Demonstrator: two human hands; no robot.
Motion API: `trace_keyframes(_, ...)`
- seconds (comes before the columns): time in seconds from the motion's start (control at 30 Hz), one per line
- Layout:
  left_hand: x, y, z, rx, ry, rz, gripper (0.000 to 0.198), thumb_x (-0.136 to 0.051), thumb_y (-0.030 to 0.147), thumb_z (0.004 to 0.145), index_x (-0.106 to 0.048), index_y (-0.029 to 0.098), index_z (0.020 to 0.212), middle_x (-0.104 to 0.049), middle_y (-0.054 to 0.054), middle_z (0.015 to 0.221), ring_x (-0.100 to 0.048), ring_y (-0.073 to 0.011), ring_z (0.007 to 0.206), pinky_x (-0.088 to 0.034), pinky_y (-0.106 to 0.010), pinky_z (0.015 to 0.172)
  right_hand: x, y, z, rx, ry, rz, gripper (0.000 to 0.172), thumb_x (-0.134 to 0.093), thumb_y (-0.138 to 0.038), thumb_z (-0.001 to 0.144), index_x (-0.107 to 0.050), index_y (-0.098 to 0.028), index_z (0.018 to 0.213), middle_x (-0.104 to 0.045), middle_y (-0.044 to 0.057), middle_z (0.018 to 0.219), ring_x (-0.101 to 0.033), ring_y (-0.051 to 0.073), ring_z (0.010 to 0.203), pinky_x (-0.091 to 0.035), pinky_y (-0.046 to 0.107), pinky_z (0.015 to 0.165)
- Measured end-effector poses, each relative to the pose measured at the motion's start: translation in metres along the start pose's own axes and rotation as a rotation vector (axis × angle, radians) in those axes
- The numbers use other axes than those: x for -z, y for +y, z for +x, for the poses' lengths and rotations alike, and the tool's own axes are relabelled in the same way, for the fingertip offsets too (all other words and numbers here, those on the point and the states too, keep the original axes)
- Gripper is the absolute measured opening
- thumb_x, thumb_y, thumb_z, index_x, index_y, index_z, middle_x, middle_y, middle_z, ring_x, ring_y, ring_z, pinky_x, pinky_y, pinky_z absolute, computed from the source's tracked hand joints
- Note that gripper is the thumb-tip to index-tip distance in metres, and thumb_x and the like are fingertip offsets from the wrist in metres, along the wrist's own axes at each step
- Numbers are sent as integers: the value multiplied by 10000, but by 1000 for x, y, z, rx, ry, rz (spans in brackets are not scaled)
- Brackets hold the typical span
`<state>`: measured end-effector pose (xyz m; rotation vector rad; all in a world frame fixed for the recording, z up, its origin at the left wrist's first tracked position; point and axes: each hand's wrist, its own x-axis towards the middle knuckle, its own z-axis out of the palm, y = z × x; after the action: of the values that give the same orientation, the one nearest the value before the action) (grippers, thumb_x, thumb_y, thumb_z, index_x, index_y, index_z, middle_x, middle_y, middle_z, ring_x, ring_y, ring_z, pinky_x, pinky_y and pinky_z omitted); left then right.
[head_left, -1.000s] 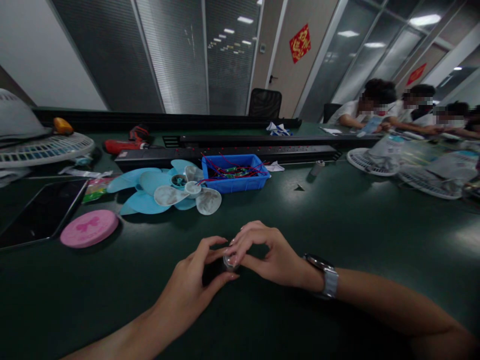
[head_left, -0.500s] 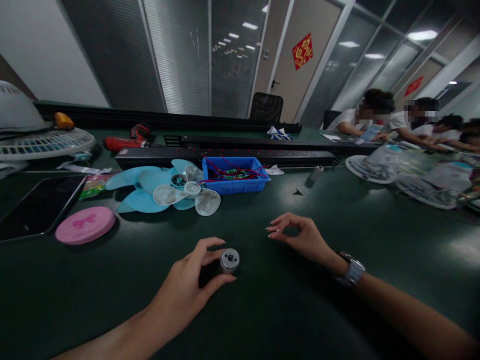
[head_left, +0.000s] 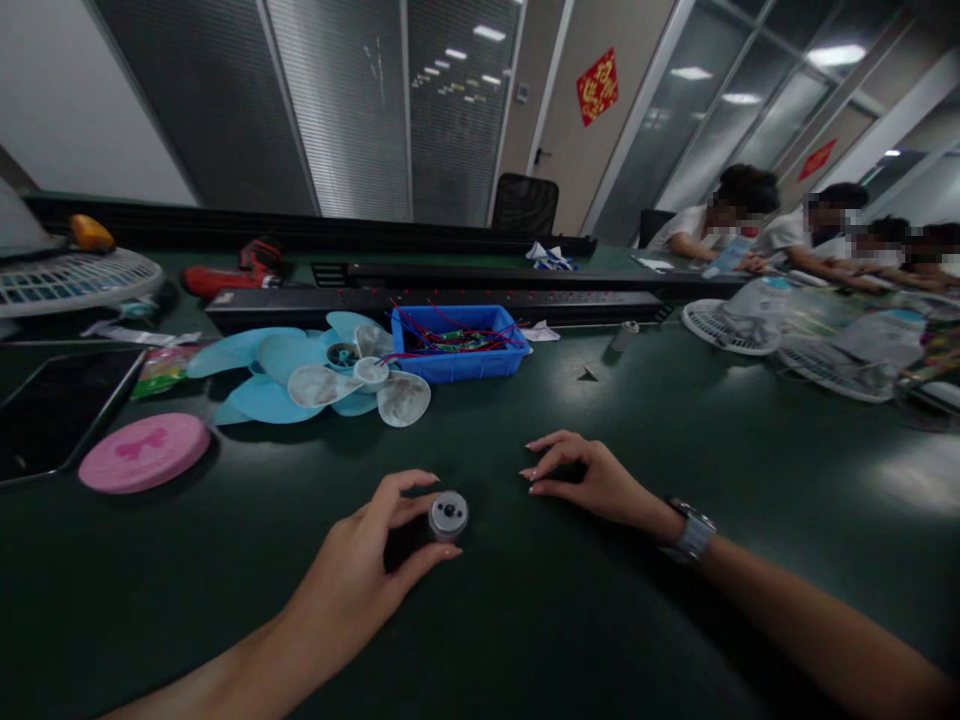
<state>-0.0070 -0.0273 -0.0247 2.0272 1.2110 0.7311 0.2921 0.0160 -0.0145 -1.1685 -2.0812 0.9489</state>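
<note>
Compared with a second ago, the right hand (head_left: 600, 485) is no longer touching the metal cylinder (head_left: 448, 512) but is hovering or resting well to its right; the picture is not showing which. The left hand (head_left: 364, 550) is staying where it was, keeping hold of the cylinder. Its fingers (head_left: 409, 482) are curving around the side in a loose pinch, the thumb pressing on the near side and another finger lying on the far side. The cylinder is standing upright at the bench (head_left: 510, 620), showing a round top with a dark centre and small dark holes. The right fingers are curling partly open, holding nothing, with a gap showing between thumb and forefinger, and a watch (head_left: 691, 530) is circling that wrist.

Beyond the hands, a blue bin (head_left: 469, 365) is holding tangled red and dark wires (head_left: 465, 343). Light-blue fan blades (head_left: 274, 398) are lying just to its left, with a smudged pale fan blade (head_left: 405, 400) overlapping them. Farther left, a pink round case (head_left: 142, 452) is lying near a dark-screened device (head_left: 56, 415). Another cylinder (head_left: 622, 338) is standing to the right of the bin, near a small dark piece (head_left: 589, 375). Behind, a red power tool (head_left: 225, 280) is lying beside a long black rail (head_left: 450, 305). People (head_left: 694, 240) are sitting at the far right.
</note>
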Motion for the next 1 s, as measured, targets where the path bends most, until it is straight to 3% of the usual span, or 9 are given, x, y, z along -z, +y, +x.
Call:
trace_keyframes(0.17,0,-1,-1,-13,-12,-10,512,-642,375,840,-331,304,1240,-723,-2,1119,-655,-227,1094,-528,-394,926,-12,-34,10,21,96,172,187,-772,-284,741,-685,-183,872,-733,40,901,-679,192,959,-544,364,871)
trace_keyframes(0.37,0,-1,-2,-51,-7,-18,498,-638,351,849,-328,289,1234,-725,-12,1107,-669,-235,1066,-541,-388,892,-37,-81,30,327,17,179,158,-766,-209,757,-687,-190,893,-734,18,895,-679,164,909,-526,322,835)
trace_keyframes(0.57,1,1,0,-72,-16,-50,492,-641,322,846,-345,268,1236,-711,-34,1140,-674,-236,1054,-549,-378,867,-54,-78,37,338,1,159,109,-754,-194,768,-693,-182,856,-725,16,857,-670,158,870,-512,308,794)
trace_keyframes(0.8,1,1,0,-69,-24,-56,492,-633,315,856,-331,265,1242,-713,-35,1132,-675,-228,1050,-539,-383,884,-51,-73,35,303,-41,206,210,-793,-219,719,-692,-185,899,-721,19,887,-671,158,891,-529,296,795)
trace_keyframes(1.0,0,1,0,-63,-34,-45,500,-629,315,863,-318,271,1252,-709,-36,1143,-668,-226,1065,-534,-386,893,-51,-70,34,246,-11,298,173,-804,-212,697,-698,-175,829,-716,23,970,-681,141,907,-546,268,819)
